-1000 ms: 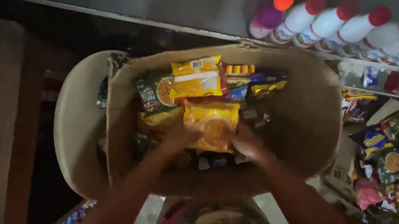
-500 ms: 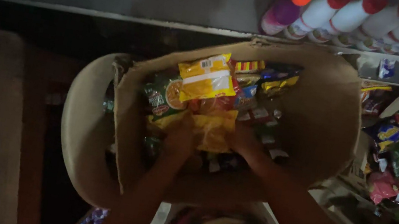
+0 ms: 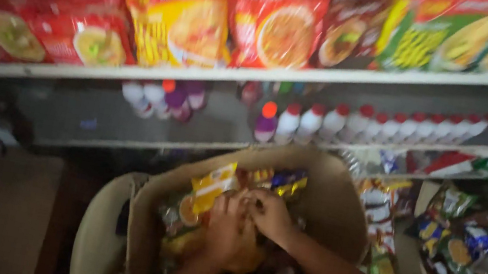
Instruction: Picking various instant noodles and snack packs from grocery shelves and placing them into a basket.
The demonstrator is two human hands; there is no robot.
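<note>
A brown cardboard box [image 3: 340, 201] sits below me, full of snack and noodle packets. Both hands are down inside it. My left hand [image 3: 226, 231] and my right hand [image 3: 269, 214] press together on an orange-yellow packet [image 3: 246, 259] in the middle of the pile, which they mostly hide. A yellow packet [image 3: 212, 186] with a white band lies just left of my hands, over a green packet [image 3: 178, 209]. The picture is blurred, so the exact grip is hard to read.
Shelves rise behind the box: red and green noodle packets [image 3: 191, 21] on the upper one, white bottles with red caps [image 3: 353, 123] on the lower. A heap of mixed snack packets [image 3: 470, 257] lies to the right. A tan flap [image 3: 96, 238] hangs at the box's left.
The camera has tilted up, bringing the shelves of packets into view. My hands have drawn closer together over the orange-yellow packet in the box.
</note>
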